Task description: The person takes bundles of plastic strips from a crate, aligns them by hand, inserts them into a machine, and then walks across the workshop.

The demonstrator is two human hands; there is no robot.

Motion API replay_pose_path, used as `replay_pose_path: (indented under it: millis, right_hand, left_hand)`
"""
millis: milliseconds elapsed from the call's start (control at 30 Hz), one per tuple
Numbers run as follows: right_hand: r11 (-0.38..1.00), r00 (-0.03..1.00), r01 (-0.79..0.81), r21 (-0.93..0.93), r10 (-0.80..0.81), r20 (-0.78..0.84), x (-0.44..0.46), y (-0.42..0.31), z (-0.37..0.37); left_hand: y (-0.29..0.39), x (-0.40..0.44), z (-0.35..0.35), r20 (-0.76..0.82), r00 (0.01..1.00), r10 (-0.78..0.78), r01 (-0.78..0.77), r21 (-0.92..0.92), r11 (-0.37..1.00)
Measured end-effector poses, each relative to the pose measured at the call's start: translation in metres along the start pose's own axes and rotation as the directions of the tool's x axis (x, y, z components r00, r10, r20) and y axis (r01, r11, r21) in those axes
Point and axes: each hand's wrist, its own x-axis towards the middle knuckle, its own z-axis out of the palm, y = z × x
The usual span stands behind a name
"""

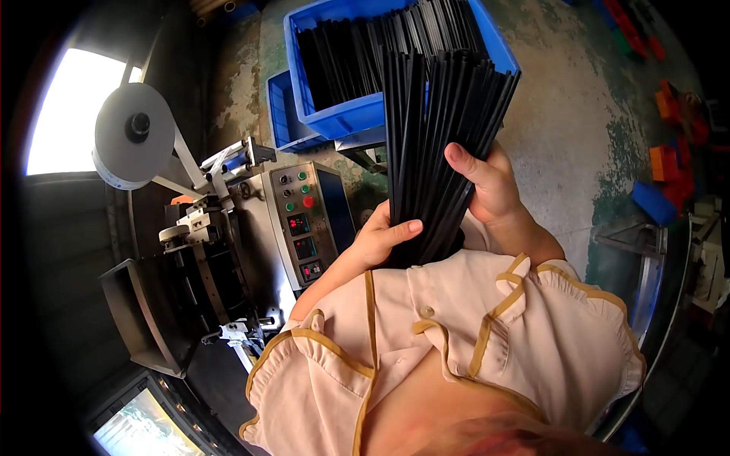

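Observation:
A thick bundle of long, thin black strips (437, 144) stands nearly upright in front of my body, fanned out a little at the top. My left hand (385, 235) wraps its lower left side, thumb lying across the front. Higher up on the right, my right hand (487, 182) grips the same bundle with its thumb pressed on the strips. Behind the bundle, a blue crate (342, 116) holds many more such strips (334, 61) packed in rows. What the strips are exactly, I cannot tell.
To the left stands a machine with a control panel (300, 220) of buttons and displays, and a large white reel (134, 133). A second blue bin (283, 114) sits beside the crate. Orange bins (668, 163) and a metal frame (646, 258) are at the right.

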Motion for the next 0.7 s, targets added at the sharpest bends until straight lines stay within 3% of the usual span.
replay_pose_path:
  millis: [100,233,333,400,700]
  right_hand:
    - [0.997,1.0,0.013,-0.071,-0.012,0.018,0.003,0.001,-0.003]
    - [0.999,0.999,-0.033,-0.01,0.034,0.034,0.002,0.005,-0.01]
    - [0.999,0.999,-0.007,0.036,0.006,0.04,0.0,0.008,-0.008]
    - [0.998,0.998,-0.018,0.057,0.014,0.062,0.0,0.01,-0.011]
    - [0.994,0.988,-0.04,0.098,0.024,0.154,-0.003,0.013,-0.022]
  left_hand:
    - [0.0,-0.004,-0.003,-0.009,0.997,0.078,-0.076,0.156,0.985]
    - [-0.006,-0.012,-0.007,-0.054,0.992,0.111,-0.101,0.155,0.983]
    - [-0.006,-0.015,-0.007,-0.107,0.988,0.108,-0.1,0.072,0.992]
    - [-0.008,-0.017,-0.009,-0.17,0.984,0.05,-0.074,-0.134,0.988]
    - [-0.011,-0.02,-0.006,-0.187,0.982,0.022,-0.066,-0.233,0.97]
